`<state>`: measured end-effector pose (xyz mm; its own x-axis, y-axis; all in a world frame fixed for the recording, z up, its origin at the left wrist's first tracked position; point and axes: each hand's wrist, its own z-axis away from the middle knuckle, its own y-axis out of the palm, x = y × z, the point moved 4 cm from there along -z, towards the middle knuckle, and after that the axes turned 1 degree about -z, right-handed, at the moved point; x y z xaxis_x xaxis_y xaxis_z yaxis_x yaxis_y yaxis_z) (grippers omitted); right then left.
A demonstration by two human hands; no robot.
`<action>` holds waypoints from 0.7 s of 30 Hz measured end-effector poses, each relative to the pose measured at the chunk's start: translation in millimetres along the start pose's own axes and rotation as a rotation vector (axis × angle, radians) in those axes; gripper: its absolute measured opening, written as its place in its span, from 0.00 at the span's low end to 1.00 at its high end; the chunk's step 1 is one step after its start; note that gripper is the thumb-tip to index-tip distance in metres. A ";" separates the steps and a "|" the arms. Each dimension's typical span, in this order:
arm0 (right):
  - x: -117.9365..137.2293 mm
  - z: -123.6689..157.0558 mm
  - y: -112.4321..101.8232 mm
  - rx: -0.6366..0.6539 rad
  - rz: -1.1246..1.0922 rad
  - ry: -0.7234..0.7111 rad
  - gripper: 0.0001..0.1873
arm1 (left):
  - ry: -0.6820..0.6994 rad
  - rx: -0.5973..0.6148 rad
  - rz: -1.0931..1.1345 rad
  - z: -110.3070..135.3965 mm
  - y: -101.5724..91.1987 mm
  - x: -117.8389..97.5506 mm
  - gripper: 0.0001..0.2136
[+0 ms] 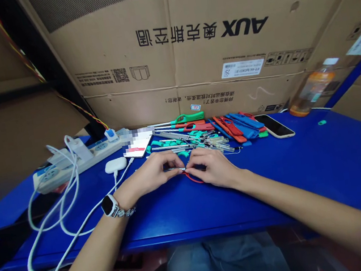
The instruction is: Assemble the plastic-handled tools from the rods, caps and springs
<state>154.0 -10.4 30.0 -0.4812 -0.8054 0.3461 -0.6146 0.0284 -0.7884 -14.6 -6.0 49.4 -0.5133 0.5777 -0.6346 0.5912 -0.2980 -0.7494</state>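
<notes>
My left hand (157,171), with a watch (109,206) on its wrist, pinches a thin metal lighter tube (174,169) between closed fingertips. Close against it, my right hand (213,167) is closed on a red lighter handle (194,179). Only the handle's curved lower edge shows; the fingers hide the rest and the spot where the two parts meet. Just beyond my fingers lies a pile of metal tubes (170,136), green trigger pieces (161,143) and clear plastic inner parts (220,141). Behind them rest a green-handled lighter (188,117) and a red-handled one (194,127).
Blue handle shells (245,126) and red ones (228,128) are stacked right of the pile, beside a phone (274,126) and a drink bottle (312,90). On the left sit a power strip (79,162), white cables (73,188) and an earbud case (115,165). A large carton (190,61) stands behind.
</notes>
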 end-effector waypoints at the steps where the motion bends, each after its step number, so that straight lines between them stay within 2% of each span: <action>1: 0.2 0.1 -0.3 0.003 0.000 -0.002 0.07 | -0.003 0.000 0.000 0.0 -0.1 0.1 0.06; 10: 1.8 0.3 1.8 0.150 0.038 0.038 0.07 | -0.043 0.109 -0.014 2.8 3.5 2.8 0.07; 21: 2.3 1.2 0.4 0.122 0.002 0.043 0.06 | -0.056 0.066 0.020 1.2 4.0 3.4 0.07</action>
<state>153.3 -13.0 29.8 -0.5101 -0.7794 0.3639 -0.5340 -0.0447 -0.8443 -14.7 -6.1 44.0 -0.5365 0.5284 -0.6580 0.5603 -0.3601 -0.7459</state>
